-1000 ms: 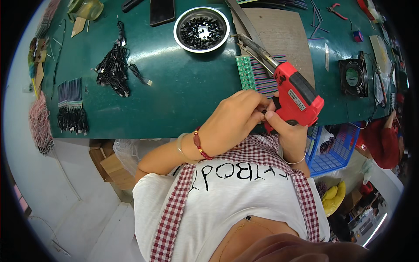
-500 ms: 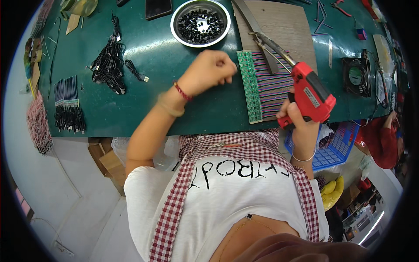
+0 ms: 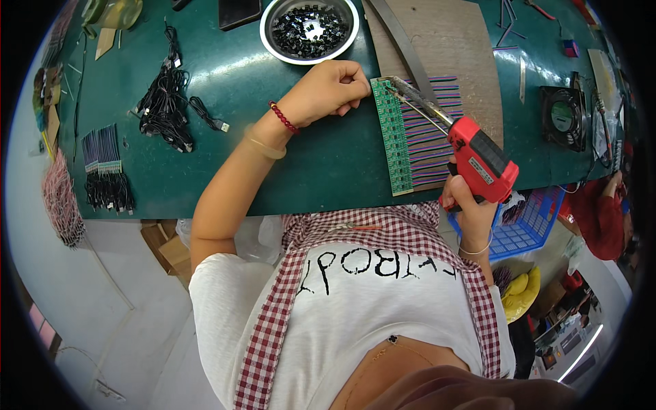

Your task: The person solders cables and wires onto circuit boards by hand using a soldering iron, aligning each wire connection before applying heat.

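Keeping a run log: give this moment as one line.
right hand: holds soldering gun; tip: at far end of board; left hand: beside board; wires: right of board

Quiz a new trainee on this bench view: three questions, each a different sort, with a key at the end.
1. Which hand holds the red soldering gun?
2. True or false: the metal bowl of small black parts stands to the right of the black USB cables.
3. The tip of the gun is nearest to: (A) the black cooling fan; (B) the green circuit board; (C) the blue basket.

Key: 1. The right hand. 2. True. 3. B.
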### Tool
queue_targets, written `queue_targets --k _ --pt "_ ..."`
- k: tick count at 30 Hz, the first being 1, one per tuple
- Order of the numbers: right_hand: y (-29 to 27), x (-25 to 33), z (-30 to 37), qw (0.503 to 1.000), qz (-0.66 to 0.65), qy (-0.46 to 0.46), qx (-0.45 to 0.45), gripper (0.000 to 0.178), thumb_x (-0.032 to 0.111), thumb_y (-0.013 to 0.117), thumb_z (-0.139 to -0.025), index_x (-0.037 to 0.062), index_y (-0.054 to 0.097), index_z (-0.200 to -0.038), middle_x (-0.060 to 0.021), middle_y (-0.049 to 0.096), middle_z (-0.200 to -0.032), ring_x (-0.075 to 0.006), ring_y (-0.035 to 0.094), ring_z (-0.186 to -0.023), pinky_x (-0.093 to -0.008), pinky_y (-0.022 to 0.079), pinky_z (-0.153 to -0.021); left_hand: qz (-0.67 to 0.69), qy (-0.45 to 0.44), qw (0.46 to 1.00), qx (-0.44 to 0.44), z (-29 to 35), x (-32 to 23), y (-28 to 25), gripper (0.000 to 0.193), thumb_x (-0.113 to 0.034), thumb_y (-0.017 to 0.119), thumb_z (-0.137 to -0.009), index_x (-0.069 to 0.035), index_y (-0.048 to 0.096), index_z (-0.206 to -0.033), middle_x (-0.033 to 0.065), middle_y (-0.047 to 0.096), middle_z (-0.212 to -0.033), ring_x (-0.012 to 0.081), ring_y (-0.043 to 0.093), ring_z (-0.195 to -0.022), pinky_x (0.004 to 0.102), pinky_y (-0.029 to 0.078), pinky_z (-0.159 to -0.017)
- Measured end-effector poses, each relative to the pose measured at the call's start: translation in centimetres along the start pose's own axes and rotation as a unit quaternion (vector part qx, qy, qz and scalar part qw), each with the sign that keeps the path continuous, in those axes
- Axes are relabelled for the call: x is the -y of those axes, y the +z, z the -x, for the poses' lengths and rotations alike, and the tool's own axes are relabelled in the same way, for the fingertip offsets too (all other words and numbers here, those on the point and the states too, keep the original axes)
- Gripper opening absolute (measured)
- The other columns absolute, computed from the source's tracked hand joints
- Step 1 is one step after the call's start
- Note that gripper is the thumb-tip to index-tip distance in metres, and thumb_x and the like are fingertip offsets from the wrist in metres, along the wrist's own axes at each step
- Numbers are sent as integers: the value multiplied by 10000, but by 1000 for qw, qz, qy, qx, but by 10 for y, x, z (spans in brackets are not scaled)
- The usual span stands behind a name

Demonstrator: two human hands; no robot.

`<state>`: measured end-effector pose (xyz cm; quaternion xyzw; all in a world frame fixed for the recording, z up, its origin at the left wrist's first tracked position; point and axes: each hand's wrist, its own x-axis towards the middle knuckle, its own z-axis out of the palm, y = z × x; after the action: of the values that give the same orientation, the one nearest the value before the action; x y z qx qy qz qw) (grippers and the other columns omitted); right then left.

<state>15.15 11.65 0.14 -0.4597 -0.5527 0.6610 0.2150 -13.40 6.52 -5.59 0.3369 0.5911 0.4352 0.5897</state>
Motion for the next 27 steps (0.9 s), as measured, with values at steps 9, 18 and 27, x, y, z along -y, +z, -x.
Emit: queue_targets --k 9,18,27 --pt "-1 -11 1 995 94 -33 15 278 69 579 -859 -71 497 -1084 -47 510 -627 -104 471 -513 -238 386 -476 13 -33 999 13 -1 -4 -1 115 -127 541 -839 -38 566 -771 -7 520 -617 24 441 -471 159 318 -407" --pt "-3 -16 4 995 92 -34 7 224 63 586 -855 -50 510 -1034 -38 510 -629 -100 473 -518 -239 391 -479 39 -31 999 19 0 -2 0 123 -139 546 -850 -47 557 -770 -12 525 -623 21 455 -482 157 319 -415" --pt "-4 -18 3 988 141 -60 20 131 68 581 -857 -23 512 -921 -34 506 -621 -94 469 -510 -232 382 -471 31 -26 999 12 0 -2 1 125 -131 541 -845 -35 558 -767 -8 525 -627 23 452 -488 161 327 -425"
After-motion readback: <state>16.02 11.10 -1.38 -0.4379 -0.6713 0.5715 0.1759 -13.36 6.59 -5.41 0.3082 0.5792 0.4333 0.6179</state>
